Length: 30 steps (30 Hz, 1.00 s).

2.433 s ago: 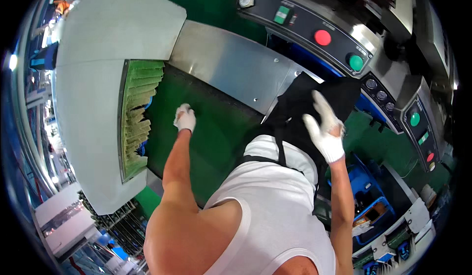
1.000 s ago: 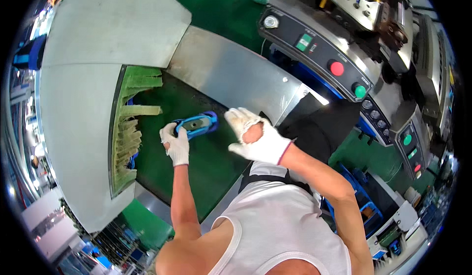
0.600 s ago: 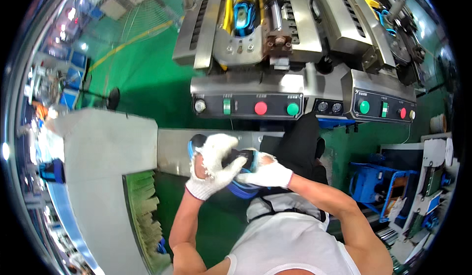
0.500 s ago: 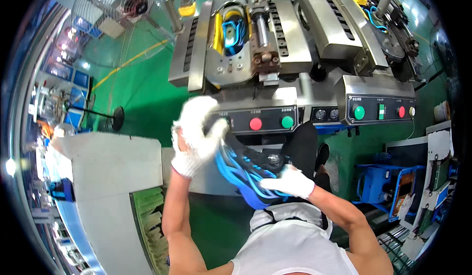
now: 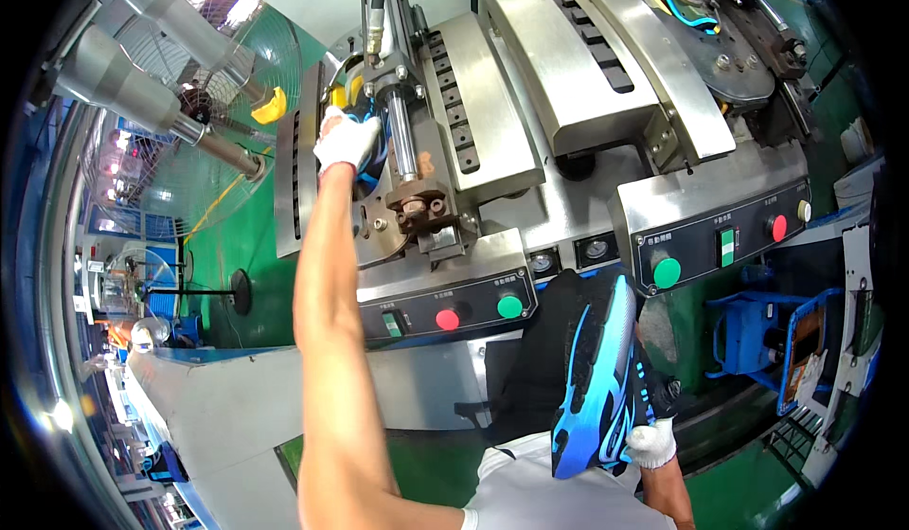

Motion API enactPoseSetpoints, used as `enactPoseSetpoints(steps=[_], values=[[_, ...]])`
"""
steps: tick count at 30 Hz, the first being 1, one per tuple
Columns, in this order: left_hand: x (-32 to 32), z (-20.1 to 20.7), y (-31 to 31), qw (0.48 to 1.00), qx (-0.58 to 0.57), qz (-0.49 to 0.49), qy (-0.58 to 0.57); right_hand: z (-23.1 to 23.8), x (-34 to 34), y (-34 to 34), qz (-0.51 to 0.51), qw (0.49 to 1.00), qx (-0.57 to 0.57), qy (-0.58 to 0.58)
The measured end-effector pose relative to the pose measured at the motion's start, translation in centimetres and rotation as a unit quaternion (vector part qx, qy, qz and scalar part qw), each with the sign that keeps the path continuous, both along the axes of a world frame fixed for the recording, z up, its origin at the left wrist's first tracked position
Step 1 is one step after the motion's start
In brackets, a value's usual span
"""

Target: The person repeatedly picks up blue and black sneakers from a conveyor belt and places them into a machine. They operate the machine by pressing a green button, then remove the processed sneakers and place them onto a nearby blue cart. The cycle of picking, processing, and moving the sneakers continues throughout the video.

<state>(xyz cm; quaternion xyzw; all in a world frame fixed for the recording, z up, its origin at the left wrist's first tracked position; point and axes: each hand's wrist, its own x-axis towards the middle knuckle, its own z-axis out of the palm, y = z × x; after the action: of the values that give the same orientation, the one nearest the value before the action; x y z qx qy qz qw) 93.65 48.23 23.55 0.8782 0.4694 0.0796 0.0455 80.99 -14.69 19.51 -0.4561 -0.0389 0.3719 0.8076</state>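
Observation:
In a white knit glove, my left hand (image 5: 347,142) reaches into the left press. Its fingers are curled on the blue-and-black shoe (image 5: 375,159) set there; the fingertips and most of that shoe are hidden beneath the hand. My right hand (image 5: 651,443), also gloved, is closed on the lower end of another shoe (image 5: 595,388), which has a bright blue sole and black upper. This shoe stands nearly upright in front of my body, its sole facing left.
The press's control panel (image 5: 445,312) has red and green buttons. To the right is a second press (image 5: 587,66) with its own panel (image 5: 720,241). A wire-guard fan (image 5: 189,113) stands at the far left, a blue stool (image 5: 739,341) at the right, a grey cabinet (image 5: 218,397) at the left.
My left hand has left the shoe in front of me and moved forward into the left press. My right hand has brought its shoe rightward and turned it more upright, sole showing. The view has shifted.

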Motion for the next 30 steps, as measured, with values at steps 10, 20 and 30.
enactPoseSetpoints(steps=[10,20,30], values=[[-11.5,12.1,0.6,0.975,0.052,-0.054,-0.211,-1.8,-2.2,0.6,-0.064,0.993,-0.053,0.082],[-43.7,5.0,-21.5,0.956,-0.014,0.055,-0.289,6.4,0.0,12.7,-0.064,0.991,-0.108,-0.048],[-55.1,-13.3,-25.9,0.966,-0.099,0.181,-0.158,14.5,11.7,45.5,0.194,0.935,-0.111,-0.276]])
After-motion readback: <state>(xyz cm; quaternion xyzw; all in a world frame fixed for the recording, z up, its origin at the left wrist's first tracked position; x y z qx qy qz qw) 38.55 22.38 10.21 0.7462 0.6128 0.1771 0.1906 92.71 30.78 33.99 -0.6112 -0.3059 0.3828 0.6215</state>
